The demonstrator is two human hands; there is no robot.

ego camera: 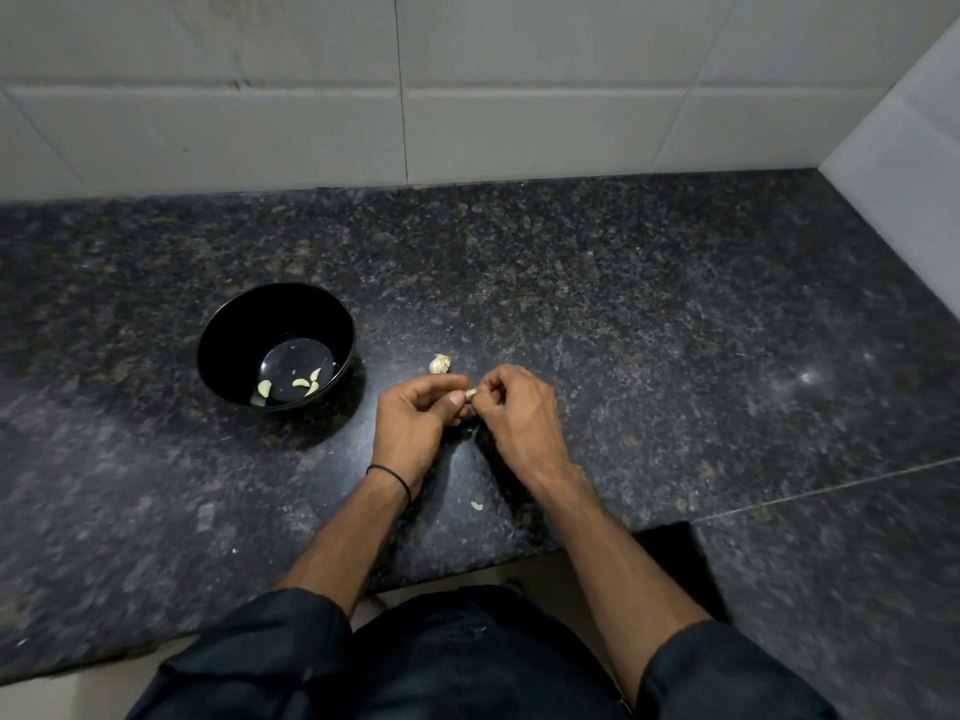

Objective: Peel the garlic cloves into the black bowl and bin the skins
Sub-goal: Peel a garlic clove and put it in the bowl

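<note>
We pinch one clove between both hands' fingers mid-tabletop; black bowl lies leftward, nearer our left hand.

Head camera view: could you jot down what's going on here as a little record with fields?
surface: dark speckled counter
black bowl: left of the hands, holds a few peeled cloves
left hand: pinching garlic clove
right hand: grip on the same clove
garlic piece: on counter just beyond the hands
skin scrap: on counter between the forearms
bin: not in view
</note>
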